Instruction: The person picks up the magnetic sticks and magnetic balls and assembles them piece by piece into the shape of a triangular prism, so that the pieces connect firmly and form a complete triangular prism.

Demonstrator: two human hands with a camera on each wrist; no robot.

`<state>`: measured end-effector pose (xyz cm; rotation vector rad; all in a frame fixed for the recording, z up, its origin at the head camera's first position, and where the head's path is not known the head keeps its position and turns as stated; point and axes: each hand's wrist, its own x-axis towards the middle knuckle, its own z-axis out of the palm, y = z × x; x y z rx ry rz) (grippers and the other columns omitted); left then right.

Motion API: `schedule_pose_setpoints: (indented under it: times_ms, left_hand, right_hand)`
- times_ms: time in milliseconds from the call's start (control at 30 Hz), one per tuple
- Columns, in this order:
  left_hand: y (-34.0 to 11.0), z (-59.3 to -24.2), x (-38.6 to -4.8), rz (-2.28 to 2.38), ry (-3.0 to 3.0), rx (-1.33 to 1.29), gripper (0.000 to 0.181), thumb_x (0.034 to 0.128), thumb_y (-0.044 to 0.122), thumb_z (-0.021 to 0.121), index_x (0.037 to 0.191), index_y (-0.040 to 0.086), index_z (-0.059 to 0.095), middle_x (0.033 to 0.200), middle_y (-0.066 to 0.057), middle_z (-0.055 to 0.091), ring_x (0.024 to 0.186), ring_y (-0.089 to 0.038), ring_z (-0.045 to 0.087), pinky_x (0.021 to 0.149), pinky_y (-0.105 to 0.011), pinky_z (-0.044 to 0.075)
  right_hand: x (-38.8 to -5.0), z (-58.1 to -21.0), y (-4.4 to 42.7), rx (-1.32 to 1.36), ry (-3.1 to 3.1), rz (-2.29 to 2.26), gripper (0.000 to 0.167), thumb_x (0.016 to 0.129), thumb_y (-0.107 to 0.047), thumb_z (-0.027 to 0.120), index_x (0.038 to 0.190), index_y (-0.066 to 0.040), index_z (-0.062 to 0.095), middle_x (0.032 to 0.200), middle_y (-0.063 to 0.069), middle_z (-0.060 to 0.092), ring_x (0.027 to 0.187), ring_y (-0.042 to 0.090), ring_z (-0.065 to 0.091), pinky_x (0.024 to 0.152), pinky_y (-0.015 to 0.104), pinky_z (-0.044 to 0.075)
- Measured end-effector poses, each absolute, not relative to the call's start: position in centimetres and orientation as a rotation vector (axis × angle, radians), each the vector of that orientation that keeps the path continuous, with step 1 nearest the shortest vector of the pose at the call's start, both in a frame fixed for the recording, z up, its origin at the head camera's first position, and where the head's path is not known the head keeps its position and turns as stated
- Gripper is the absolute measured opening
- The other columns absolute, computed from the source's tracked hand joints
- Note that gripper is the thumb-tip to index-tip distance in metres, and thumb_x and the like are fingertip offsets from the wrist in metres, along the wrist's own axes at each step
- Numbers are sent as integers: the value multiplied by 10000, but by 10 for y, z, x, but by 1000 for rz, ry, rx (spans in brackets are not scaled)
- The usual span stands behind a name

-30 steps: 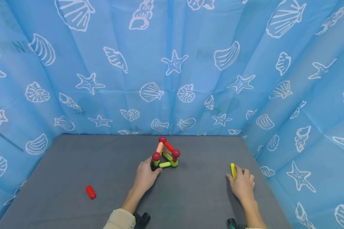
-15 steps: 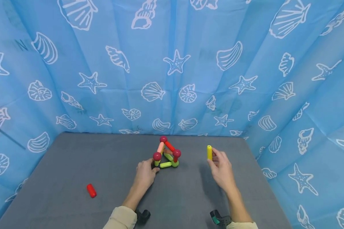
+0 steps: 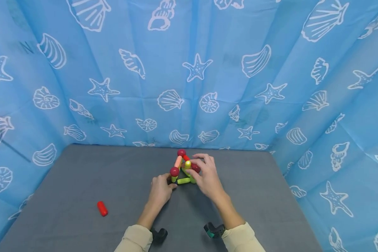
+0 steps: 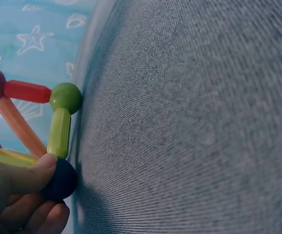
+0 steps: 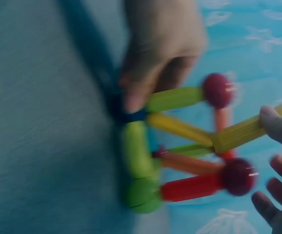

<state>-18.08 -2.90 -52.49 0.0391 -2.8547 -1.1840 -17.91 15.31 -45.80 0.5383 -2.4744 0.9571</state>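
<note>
A frame of coloured rods and balls, like a magnetic building set, stands on the grey table; its dark red ball [image 3: 174, 171] and lime rod [image 3: 183, 181] face me. My left hand [image 3: 160, 189] holds its low corner, pinching a dark blue ball [image 4: 62, 181] in the left wrist view. Over the frame, my right hand [image 3: 209, 180] pinches a yellow rod [image 5: 243, 132] between thumb and finger. In the right wrist view, other fingers spread away from it. Whether the rod's far end touches the frame, I cannot tell. A green ball [image 4: 66, 97] marks another low corner.
A loose red rod [image 3: 102, 209] lies on the grey table [image 3: 66, 196], to the left of my left hand. Behind and to the right hangs a blue curtain [image 3: 195, 42] printed with white shells and starfish.
My right hand has lifted the yellow rod off the table at the right and carried it left, over the frame. My left hand keeps its hold on the corner.
</note>
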Motion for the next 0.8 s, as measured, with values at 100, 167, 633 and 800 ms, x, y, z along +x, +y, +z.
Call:
schedule_pose_setpoints:
  times_ms: [100, 167, 633, 800]
  left_hand:
    - [-30, -524, -181, -1180, -2849, 45, 363, 824, 159, 854, 1154, 48, 750, 1087, -111, 787, 1067, -287, 739, 899, -469, 582]
    - [-31, -524, -181, -1180, -2852, 43, 365, 823, 153, 855, 1155, 45, 750, 1088, -115, 787, 1066, -288, 741, 894, -473, 586]
    - [-26, -521, -177, -1070, -2893, 7, 308, 817, 148, 858, 1089, 48, 752, 1031, -139, 779, 944, -289, 756, 816, -471, 601]
    - [-26, -523, -179, -1079, -2867, 1, 337, 816, 137, 857, 1116, 27, 750, 1043, -153, 775, 939, -298, 752, 812, -470, 602]
  right_hand:
    - [-184, -473, 148, 567, -2516, 802, 266, 803, -217, 871, 1035, -143, 763, 1409, 174, 540, 1263, 366, 445, 935, 510, 522]
    - [-186, -481, 146, 569, -2527, 711, 263, 772, -219, 895, 993, -148, 772, 1471, 193, 502, 1315, 401, 420, 986, 551, 506]
    - [-189, -503, 143, 572, -2510, 624, 456, 747, -246, 925, 1136, -152, 706, 1567, 217, 381, 1329, 413, 420, 1034, 580, 465]
    - [-193, -522, 164, 385, -2511, 1178, 740, 753, -228, 922, 1365, -93, 529, 1398, 137, 468, 1208, 288, 518, 915, 467, 549]
